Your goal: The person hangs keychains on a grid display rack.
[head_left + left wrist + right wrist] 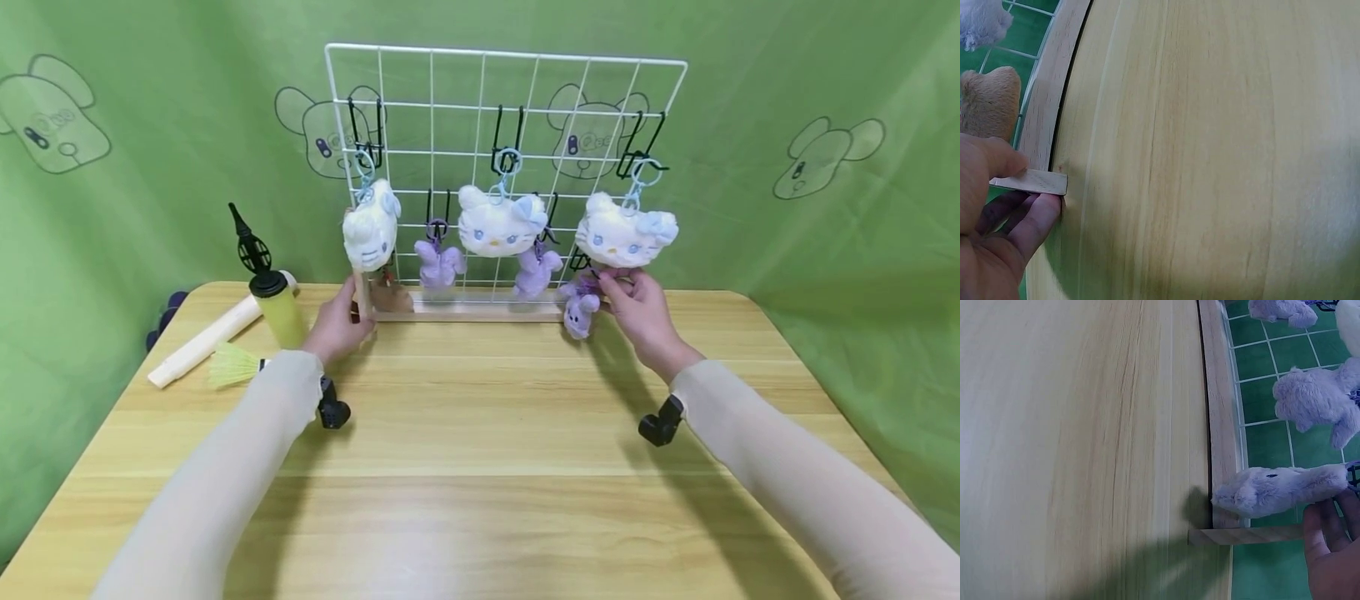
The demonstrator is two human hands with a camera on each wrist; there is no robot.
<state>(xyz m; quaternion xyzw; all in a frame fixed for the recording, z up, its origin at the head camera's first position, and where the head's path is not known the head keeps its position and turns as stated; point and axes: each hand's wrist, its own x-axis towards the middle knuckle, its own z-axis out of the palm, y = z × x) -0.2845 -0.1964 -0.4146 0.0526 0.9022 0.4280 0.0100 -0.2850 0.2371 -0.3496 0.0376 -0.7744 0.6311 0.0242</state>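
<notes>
A white wire grid rack (pixel 431 75) with a wooden base rail (pixel 487 312) stands at the table's back. My left hand (pixel 341 325) pinches the wooden end piece (pixel 1035 181) between thumb and fingers. At the lower right, my right hand (pixel 641 312) pinches the upper end of a purple plush keychain (pixel 579 315) beside its black hook (pixel 1354 478). White cat-head plush keychains (pixel 501 225) hang along the upper hooks. Other purple plush keychains (pixel 438 264) hang lower. Near my left hand is a brown plush (pixel 991 103), partly hidden by the end piece in the head view.
On the table's left lie a cream-coloured tube (pixel 217 337) and a yellow-green shuttlecock-like piece (pixel 234 365). A yellow bottle with a black lid (pixel 281 308) stands beside them, in front of a black pointed object (pixel 251 246). Green curtain (pixel 825 250) surrounds the wooden table (pixel 487 417).
</notes>
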